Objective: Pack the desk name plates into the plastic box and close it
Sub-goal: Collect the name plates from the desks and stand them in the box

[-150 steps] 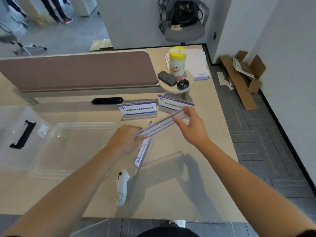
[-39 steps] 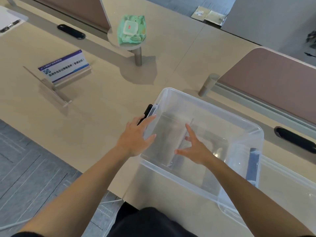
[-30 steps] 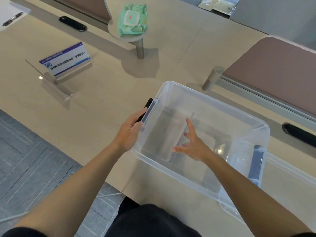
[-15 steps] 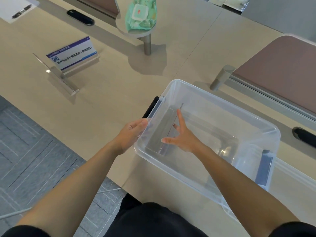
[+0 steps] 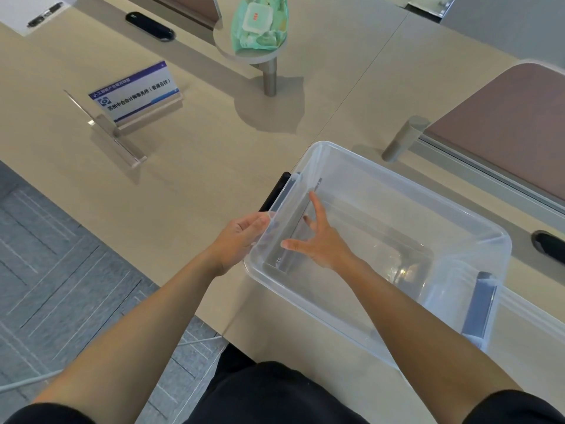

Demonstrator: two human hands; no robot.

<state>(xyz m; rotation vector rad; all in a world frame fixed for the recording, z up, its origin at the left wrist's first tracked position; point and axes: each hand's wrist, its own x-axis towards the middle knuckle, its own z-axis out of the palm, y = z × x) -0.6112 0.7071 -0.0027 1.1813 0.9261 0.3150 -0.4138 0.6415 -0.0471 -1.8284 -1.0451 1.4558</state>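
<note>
A clear plastic box [image 5: 397, 175] stands open on the beige desk near its front edge. Inside it, clear name plates [image 5: 289, 240] lean against the left wall. My right hand [image 5: 321, 243] is down inside the box with fingers spread, touching those plates. From outside, my left hand [image 5: 241, 237] grips the box's left wall just below the black latch [image 5: 275, 191]. A blue-printed name plate [image 5: 134, 96] stands on the desk at the upper left, with a clear acrylic plate [image 5: 107, 130] beside it.
The box's clear lid [image 5: 538, 319] lies at the right, partly under the box. A green wipes pack [image 5: 260, 22] sits on a round stand behind. A brown divider panel [image 5: 504, 117] runs along the right. The desk's front edge drops to grey floor [image 5: 61, 255] at the left.
Five seconds ago both hands held plates at another desk spot. Over the last second my right hand pushed the plates toward the box's left wall, and my left hand closed on that wall.
</note>
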